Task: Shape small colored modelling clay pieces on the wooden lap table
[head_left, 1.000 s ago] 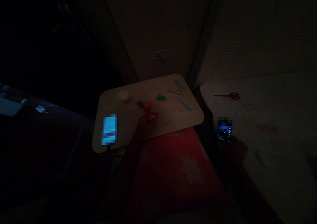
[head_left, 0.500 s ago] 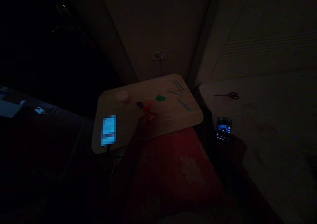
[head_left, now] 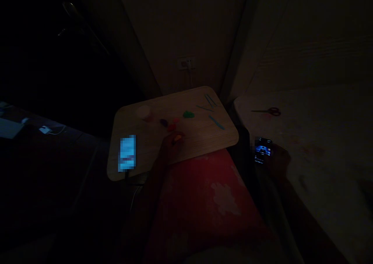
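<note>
It is very dark. On the small wooden table (head_left: pixel 204 133), my left hand (head_left: pixel 169 144) is closed around an orange lump of modelling clay (head_left: pixel 177 138). Just beyond it lie red clay (head_left: pixel 171 127), pink clay (head_left: pixel 176 120), dark purple clay (head_left: pixel 164 123) and green clay (head_left: pixel 188 114). Off to the right, beside the table, my right hand (head_left: pixel 280 159) grips a lit phone (head_left: pixel 263 150); its fingers are mostly lost in shadow.
Several thin blue-green modelling tools (head_left: pixel 216 122) lie at the table's right. A pale tub (head_left: pixel 143 112) stands at the back left, near a bright pixelated screen (head_left: pixel 127 153). Scissors (head_left: pixel 272 111) rest on the pale surface at right. A plug sits in the wall socket (head_left: pixel 185 63).
The picture has become darker and shifted slightly. The phone's screen shows more sharply in my right hand. My left hand stays at the same place with the orange clay.
</note>
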The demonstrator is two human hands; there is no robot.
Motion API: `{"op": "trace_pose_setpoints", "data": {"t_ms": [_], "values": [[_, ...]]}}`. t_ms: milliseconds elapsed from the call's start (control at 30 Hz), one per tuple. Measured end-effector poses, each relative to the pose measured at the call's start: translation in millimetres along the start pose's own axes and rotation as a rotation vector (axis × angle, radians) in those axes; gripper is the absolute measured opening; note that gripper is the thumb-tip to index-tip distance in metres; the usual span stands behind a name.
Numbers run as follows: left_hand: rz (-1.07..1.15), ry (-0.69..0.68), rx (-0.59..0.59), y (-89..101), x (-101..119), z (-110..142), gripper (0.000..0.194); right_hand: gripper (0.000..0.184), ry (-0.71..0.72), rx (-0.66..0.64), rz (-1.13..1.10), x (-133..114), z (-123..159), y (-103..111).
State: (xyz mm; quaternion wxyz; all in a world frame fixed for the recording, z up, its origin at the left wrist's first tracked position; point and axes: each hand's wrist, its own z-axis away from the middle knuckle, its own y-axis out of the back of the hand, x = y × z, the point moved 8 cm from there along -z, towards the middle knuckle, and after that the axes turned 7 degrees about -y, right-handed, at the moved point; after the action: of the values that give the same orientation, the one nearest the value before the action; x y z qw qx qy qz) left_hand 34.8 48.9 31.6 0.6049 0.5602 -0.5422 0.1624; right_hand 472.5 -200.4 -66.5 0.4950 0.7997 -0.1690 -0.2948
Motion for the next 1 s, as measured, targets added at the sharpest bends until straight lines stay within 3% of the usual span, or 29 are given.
{"op": "trace_pose_setpoints", "data": {"t_ms": [267, 733, 1000], "values": [[-0.011, -0.012, 0.0, 0.5, 0.4, 0.1, 0.029, 0.052, -0.069, -0.023, -0.032, 12.2, 5.4, 4.2], [-0.01, -0.004, -0.002, 2.1, 5.9, -0.6, 0.029, 0.045, -0.101, -0.009, -0.071, 10.2, 17.7, 14.3], [-0.01, 0.002, 0.003, 1.6, 2.9, -0.2, 0.029, 0.046, -0.109, -0.019, -0.052, 14.2, 24.1, 9.4]]}}
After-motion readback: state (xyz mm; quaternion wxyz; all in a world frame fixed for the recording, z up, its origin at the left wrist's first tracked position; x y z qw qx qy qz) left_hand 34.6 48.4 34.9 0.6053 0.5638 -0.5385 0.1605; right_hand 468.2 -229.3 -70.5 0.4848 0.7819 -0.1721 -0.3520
